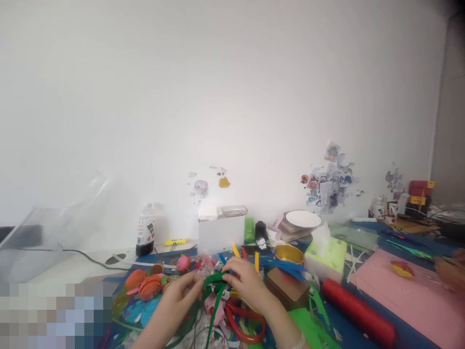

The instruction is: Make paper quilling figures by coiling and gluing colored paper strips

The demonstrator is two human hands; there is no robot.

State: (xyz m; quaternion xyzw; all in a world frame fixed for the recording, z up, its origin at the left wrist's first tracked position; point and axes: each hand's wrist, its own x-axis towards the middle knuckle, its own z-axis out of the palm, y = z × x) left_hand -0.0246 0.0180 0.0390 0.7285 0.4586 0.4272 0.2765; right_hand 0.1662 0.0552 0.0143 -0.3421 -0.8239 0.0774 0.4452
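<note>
A green strip [213, 279] is stretched between my two hands above the cluttered table, with a longer green tail hanging down. My left hand [185, 291] pinches its left end, fingers closed. The right hand [241, 278] grips the other end between thumb and fingers. Whether the strip is ribbon or paper I cannot tell. Under my hands lie a red tube loop [247, 334], a pink crumpled piece [215, 310] and other scraps. Orange coiled balls [149, 288] and blue petal-like pieces [140, 310] sit beside my left forearm.
A red roll [359, 312] and a pink sheet [410, 291] lie to the right. Behind my hands stand a tissue box [325, 257], a gold tin [288, 254], a brown box [286, 286] and a white box [221, 235]. A dark-filled bottle [146, 230] stands at the back left.
</note>
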